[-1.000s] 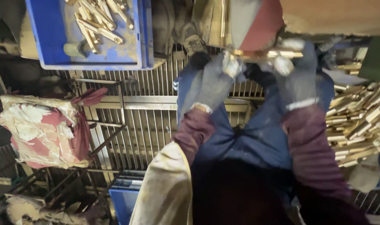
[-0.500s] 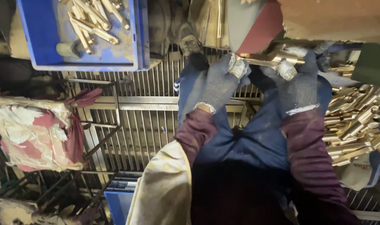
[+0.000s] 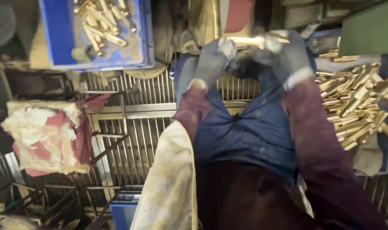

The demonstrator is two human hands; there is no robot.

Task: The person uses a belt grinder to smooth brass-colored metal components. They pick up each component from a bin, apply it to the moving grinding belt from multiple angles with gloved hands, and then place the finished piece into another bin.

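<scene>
A metal grate floor (image 3: 130, 140) spans the dim scene; a blue tray (image 3: 58, 38) sits far left, a stained rag (image 3: 45, 136) left.

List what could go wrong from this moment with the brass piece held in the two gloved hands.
1. The short brass-coloured metal bar is gripped only at its ends by the gloved left hand and gloved right hand; it might slip and drop onto the metal floor grating.
2. The heap of loose brass-coloured parts lies close beside the right arm; a sleeve could knock some off.
3. The view is blurred, so the grip itself cannot be judged.
</scene>
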